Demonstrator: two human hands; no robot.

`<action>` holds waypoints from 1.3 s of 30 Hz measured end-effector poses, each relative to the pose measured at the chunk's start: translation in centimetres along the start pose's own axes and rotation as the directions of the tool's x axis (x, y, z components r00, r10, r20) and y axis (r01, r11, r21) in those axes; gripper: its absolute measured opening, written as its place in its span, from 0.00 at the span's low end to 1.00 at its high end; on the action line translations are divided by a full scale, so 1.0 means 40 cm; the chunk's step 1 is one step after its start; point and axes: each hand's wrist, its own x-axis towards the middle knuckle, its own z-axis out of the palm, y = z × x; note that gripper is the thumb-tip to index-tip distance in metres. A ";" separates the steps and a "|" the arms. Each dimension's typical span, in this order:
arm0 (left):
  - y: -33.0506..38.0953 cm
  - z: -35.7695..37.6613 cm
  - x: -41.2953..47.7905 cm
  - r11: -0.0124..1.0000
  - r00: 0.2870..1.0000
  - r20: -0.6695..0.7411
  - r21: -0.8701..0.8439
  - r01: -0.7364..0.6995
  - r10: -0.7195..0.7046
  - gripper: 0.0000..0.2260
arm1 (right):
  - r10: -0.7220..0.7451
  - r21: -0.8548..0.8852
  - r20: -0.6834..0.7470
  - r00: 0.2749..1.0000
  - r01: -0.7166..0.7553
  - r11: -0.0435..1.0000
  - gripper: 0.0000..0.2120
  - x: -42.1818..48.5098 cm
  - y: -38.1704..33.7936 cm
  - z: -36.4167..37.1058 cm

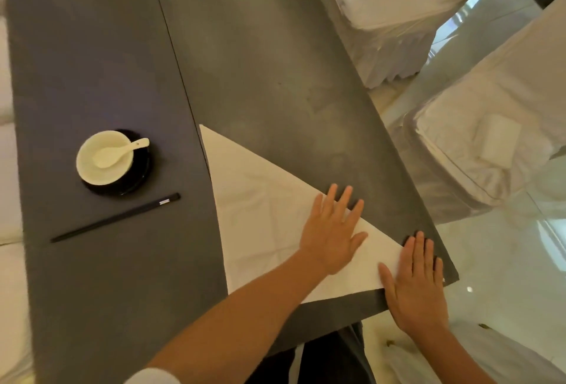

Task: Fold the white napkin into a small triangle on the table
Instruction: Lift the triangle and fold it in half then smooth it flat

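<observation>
The white napkin point(260, 215) lies flat on the dark grey table point(260, 62) as one large triangle, its long edge running from the upper left down to the lower right. My left hand point(332, 232) rests palm down on the napkin near that long edge, fingers spread and reaching just past it onto the table. My right hand point(415, 284) lies flat, fingers together, over the napkin's right corner near the table's corner. Neither hand grips the cloth.
A white bowl point(104, 158) with a white spoon point(121, 150) sits on a black saucer at the left. Black chopsticks point(115, 218) lie below it. White-covered chairs point(392, 6) point(490, 144) stand beyond the table's right edge over a glossy floor.
</observation>
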 end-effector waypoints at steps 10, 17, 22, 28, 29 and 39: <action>-0.382 -0.012 -0.035 0.901 0.894 -0.116 -0.023 0.433 -0.432 0.33 | -0.008 0.004 -0.018 1.000 0.008 1.000 0.41 -0.002 -0.007 0.003; -0.503 -0.052 -0.002 0.814 0.799 -0.152 -0.118 0.569 -0.581 0.36 | -0.017 0.010 -0.048 0.999 0.018 1.000 0.41 0.003 -0.004 0.015; -0.532 -0.071 0.009 0.778 0.757 -0.179 -0.134 0.613 -0.628 0.35 | -0.030 -0.004 -0.054 0.998 0.030 1.000 0.41 0.003 0.007 0.022; -0.478 -0.133 -0.009 0.612 0.588 -0.185 -0.343 0.712 -0.788 0.28 | -0.003 0.015 -0.036 0.999 0.003 1.000 0.39 0.000 -0.009 -0.019; -0.457 -0.135 -0.028 0.568 0.550 -0.173 -0.405 0.717 -0.817 0.25 | -0.004 0.021 -0.041 0.999 0.005 1.000 0.39 0.000 -0.012 -0.032; -0.321 -0.070 -0.154 0.176 0.293 0.017 -0.766 0.618 -0.956 0.17 | -0.035 0.226 0.044 0.998 0.024 0.974 0.25 0.071 -0.029 -0.126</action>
